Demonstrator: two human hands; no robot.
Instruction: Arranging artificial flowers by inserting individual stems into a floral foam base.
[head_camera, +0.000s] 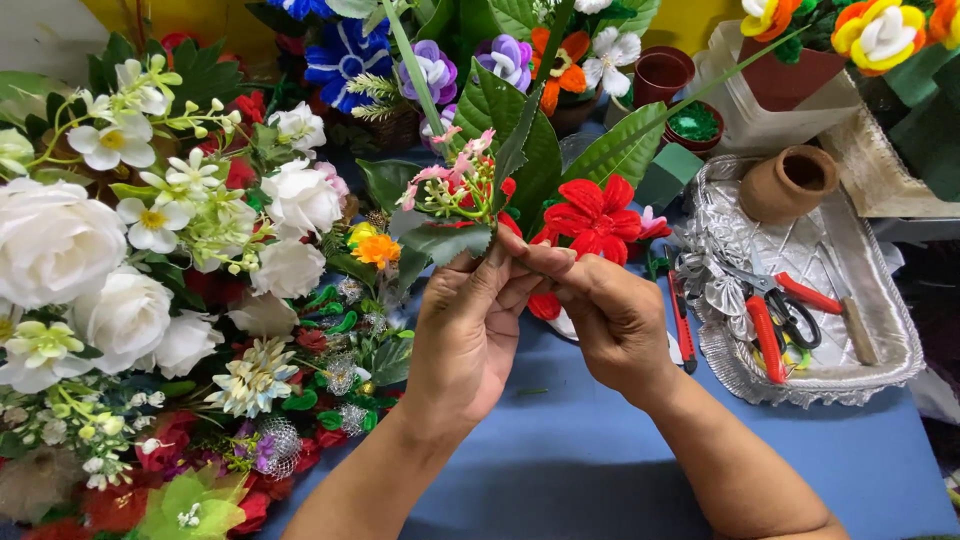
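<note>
- The left hand (462, 335) is closed around the stems of a small artificial bouquet (470, 200), pink buds and broad green leaves, held upright above the blue bench (580, 470).
- The right hand (610, 315) presses against the left one, its fingers pinched on the same stems, just below a red fabric flower (592, 218).
- On the left side of the bench lies a heap of white roses (60, 250) and mixed blooms.
- To the right sits a silver tray (880, 300) holding red-handled scissors (775, 310).
- A small clay pot (788, 182) rests on its side at the tray's far end.
</note>
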